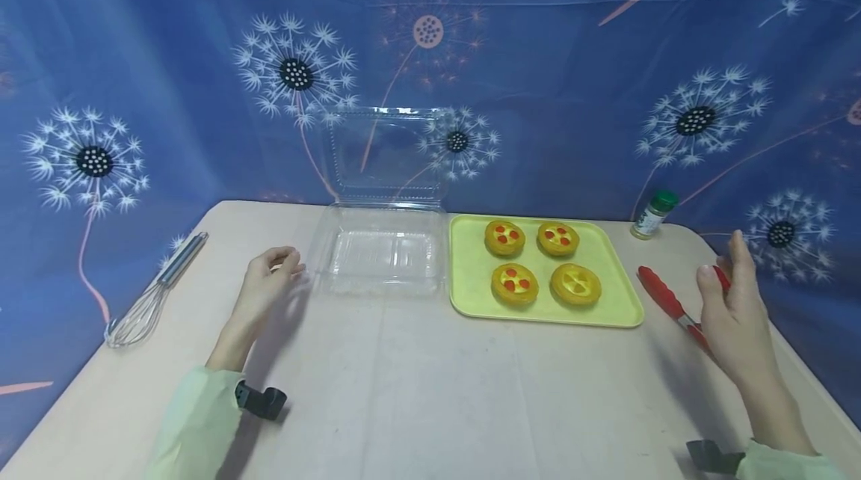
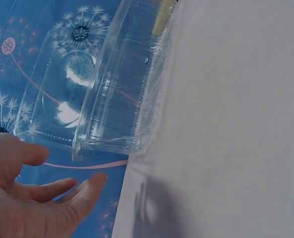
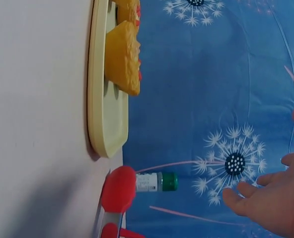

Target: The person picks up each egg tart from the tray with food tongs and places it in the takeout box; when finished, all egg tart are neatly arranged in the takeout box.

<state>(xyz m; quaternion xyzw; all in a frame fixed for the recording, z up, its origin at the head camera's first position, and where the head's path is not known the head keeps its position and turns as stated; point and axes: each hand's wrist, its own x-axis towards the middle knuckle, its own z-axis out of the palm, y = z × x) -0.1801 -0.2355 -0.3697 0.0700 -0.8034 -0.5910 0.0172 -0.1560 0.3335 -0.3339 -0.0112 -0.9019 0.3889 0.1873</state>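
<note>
- A whisk [image 1: 161, 284] lies at the table's far left edge, handle pointing away; a sweep of the left arm could push it off, since it sits so near the border.
- The left hand [image 1: 264, 282] is empty, its fingers loosely bent, just left of the container. A careless knuckle could nudge the thin plastic sideways.
- The clear container [image 1: 383, 250] stands open at the far middle, its lid [image 1: 386, 155] raised at the back. It looks light, so a bump or tug might slide it, or the lid could drop forward, the hinge being only flexible plastic.
- The yellow tray [image 1: 622, 300] sits just right of the container; whether they touch I cannot tell. If one were shoved, the other would probably shift too.
- On the tray are four tarts [image 1: 514, 285], three with red pieces on top, the near right one without. Squeezed hard or held off-centre, one could slip or turn over because of its rounded sides.
- A green-capped jar [image 1: 651, 215] stands far right, beyond the tongs; being narrow, it could topple if knocked.
- Red-tipped tongs [image 1: 662, 293] lie right of the tray, partly hidden by the right hand [image 1: 743, 323], which is empty with fingers extended. A poor grip could let them twist.
</note>
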